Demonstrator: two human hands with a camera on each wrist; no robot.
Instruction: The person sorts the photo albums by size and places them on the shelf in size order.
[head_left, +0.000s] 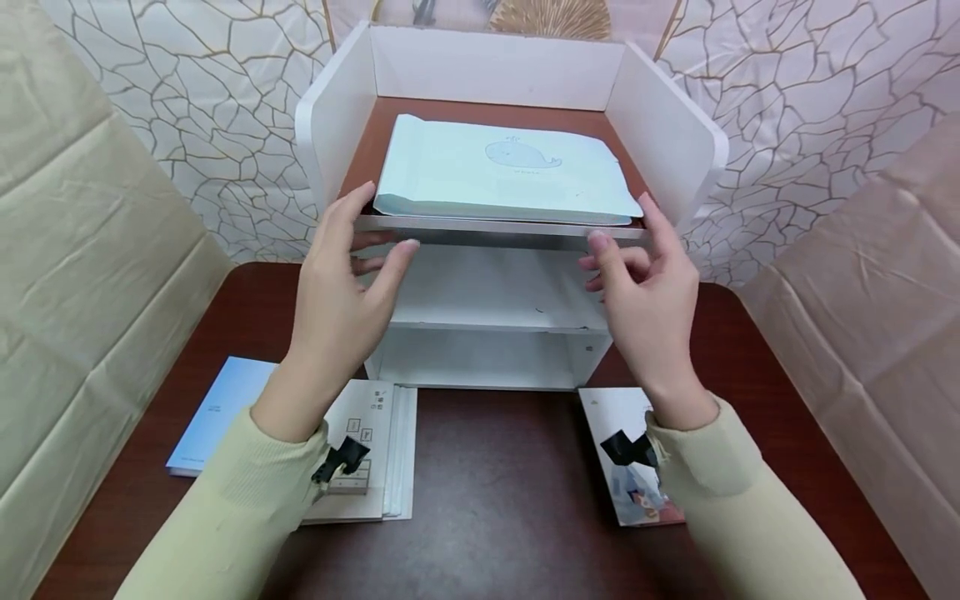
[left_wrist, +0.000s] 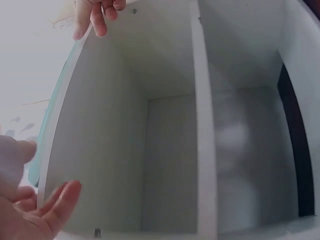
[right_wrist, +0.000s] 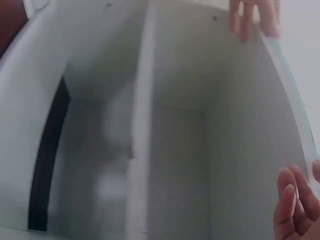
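Left hand (head_left: 339,292) and right hand (head_left: 654,287), part-open and gripping nothing, flank a pale-blue packet (head_left: 457,171) (whale-printed) atop the white shelf (head_left: 495,71)

Shelf unit (head_left: 495,287): far end of table (head_left: 495,483), backdrop (head_left: 765,100) behind
Packet (head_left: 465,162): on unit's top tier, between side walls, at front edge
Book (head_left: 225,408): outer left, on table
Book stack (head_left: 401,450): before unit's left
Lone book (head_left: 607,433): before unit's right
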